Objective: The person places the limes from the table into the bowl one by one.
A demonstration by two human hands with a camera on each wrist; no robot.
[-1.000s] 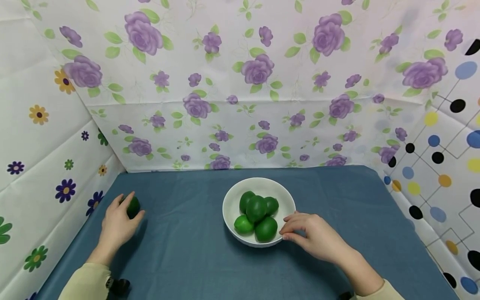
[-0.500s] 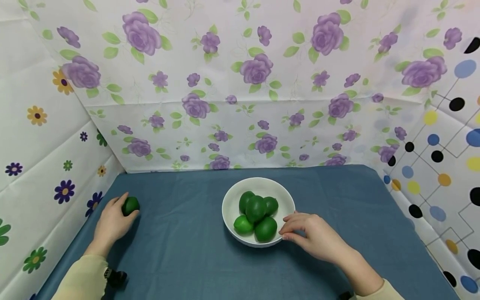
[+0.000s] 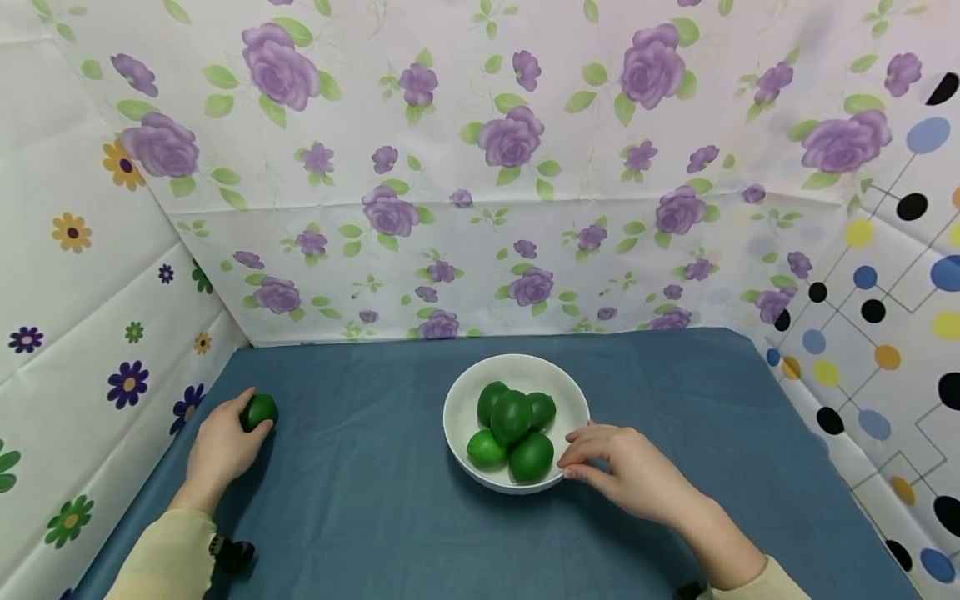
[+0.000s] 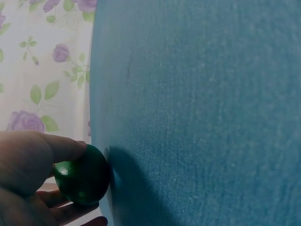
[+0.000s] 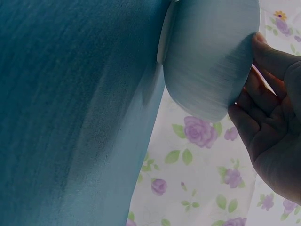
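Observation:
My left hand (image 3: 223, 446) is at the table's left side, its thumb and fingers curled round a dark green, smooth oval fruit (image 3: 262, 412). In the left wrist view the glossy fruit (image 4: 87, 179) sits between thumb and fingers, right at the blue cloth. A white bowl (image 3: 462, 417) stands mid-table with several green fruits (image 3: 512, 417) heaped in it, one smaller and brighter green (image 3: 487, 451). My right hand (image 3: 630, 471) holds the bowl's right rim with its thumb and fingertips. From the right wrist, the bowl's outer side (image 5: 211, 61) shows with my fingers at its edge.
A blue cloth (image 3: 360, 500) covers the table. Behind it hangs a white sheet with purple roses (image 3: 450, 200). Flowered cloth (image 3: 90, 292) borders the left side, dotted cloth (image 3: 892, 333) the right. A black device (image 3: 236, 557) is strapped at the left wrist.
My left fingers have closed in round the fruit, and the hand has drifted slightly left with it. My right hand has stayed at the bowl's rim.

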